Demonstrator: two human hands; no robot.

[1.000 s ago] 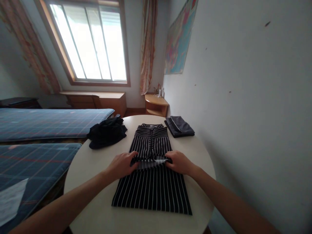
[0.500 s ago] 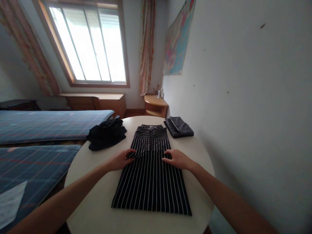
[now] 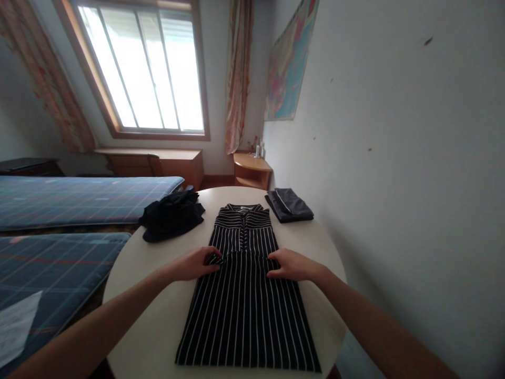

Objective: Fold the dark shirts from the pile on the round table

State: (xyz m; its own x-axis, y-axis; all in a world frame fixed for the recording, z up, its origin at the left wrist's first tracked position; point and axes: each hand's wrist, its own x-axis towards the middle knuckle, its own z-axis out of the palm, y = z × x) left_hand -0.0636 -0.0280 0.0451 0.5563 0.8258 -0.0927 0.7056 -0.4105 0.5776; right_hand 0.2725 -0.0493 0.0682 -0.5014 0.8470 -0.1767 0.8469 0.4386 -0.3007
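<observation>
A black shirt with white stripes (image 3: 244, 310) lies lengthwise on the round table, its sleeves not visible and its collar at the far end. My left hand (image 3: 195, 263) pinches the shirt's left edge near mid-length, where the cloth bunches up a little. On the opposite edge, my right hand (image 3: 292, 265) grips the cloth between thumb and fingers. A slightly raised crease runs across the shirt between both hands.
The cream round table (image 3: 138, 316) carries a crumpled black garment (image 3: 173, 216) at the far left and a folded dark grey garment (image 3: 290, 204) at the far right. Blue plaid mattresses (image 3: 79, 202) lie left; a white wall (image 3: 394, 184) stands right.
Both hands have moved toward me, and the striped shirt has slid with them. Its near hem now lies closer to the table's front edge.
</observation>
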